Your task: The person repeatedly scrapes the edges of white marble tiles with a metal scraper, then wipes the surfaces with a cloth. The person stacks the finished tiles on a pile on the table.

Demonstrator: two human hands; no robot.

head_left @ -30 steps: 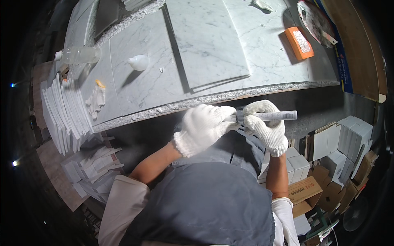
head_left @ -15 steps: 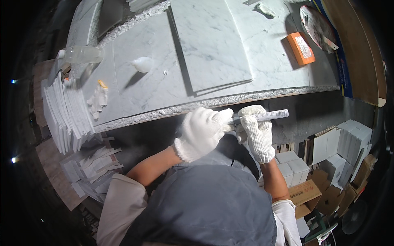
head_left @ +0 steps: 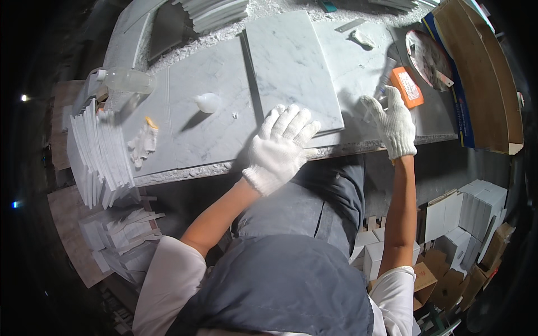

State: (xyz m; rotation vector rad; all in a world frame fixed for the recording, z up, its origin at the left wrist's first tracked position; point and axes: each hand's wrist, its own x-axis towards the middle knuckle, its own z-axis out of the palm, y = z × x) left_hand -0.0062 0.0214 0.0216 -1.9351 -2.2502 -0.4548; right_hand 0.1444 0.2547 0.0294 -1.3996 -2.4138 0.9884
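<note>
My left hand, in a white knit glove, lies spread over the near edge of a pale grey-veined marble tile. That tile rests on the marble-topped bench. To the right, my gloved right hand reaches over the bench with thumb and fingers apart. A slim grey-white tube, partly blurred, shows at the gap between thumb and fingers. Beside it sits an orange block with a white label. Left of the tile are a small white squeeze bottle and a loose white glove.
A clear jug lies at the far left, above stacked thin white slabs. At the right, a round smeared dish stands against a cardboard carton. White boxes are piled below the bench on the right.
My hands have parted. The left has gone from the tube to flat on the marble tile; the right has carried the tube forward and right to beside the orange block, its fingers now apart.
</note>
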